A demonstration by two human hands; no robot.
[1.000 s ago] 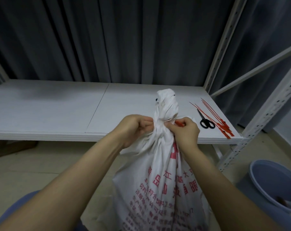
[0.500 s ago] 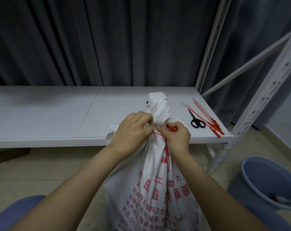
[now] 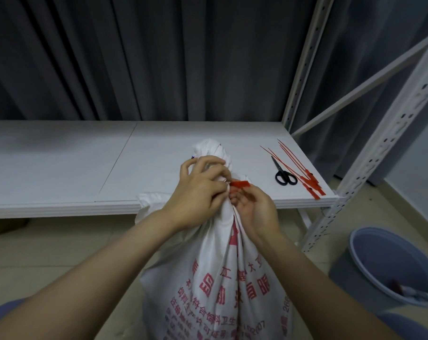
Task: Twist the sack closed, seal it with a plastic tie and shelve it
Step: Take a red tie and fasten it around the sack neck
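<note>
Presently: white sack (image 3: 222, 278), neck gripped by left hand (image 3: 198, 192); red plastic tie (image 3: 240, 184) pinched by right hand (image 3: 254, 209).

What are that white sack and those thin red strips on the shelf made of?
The sack looks like woven plastic cloth, matt white with red print; it creases stiffly at the twisted neck. The red ties appear to be moulded plastic: thin, smooth, springy strips with blocky heads.
</note>
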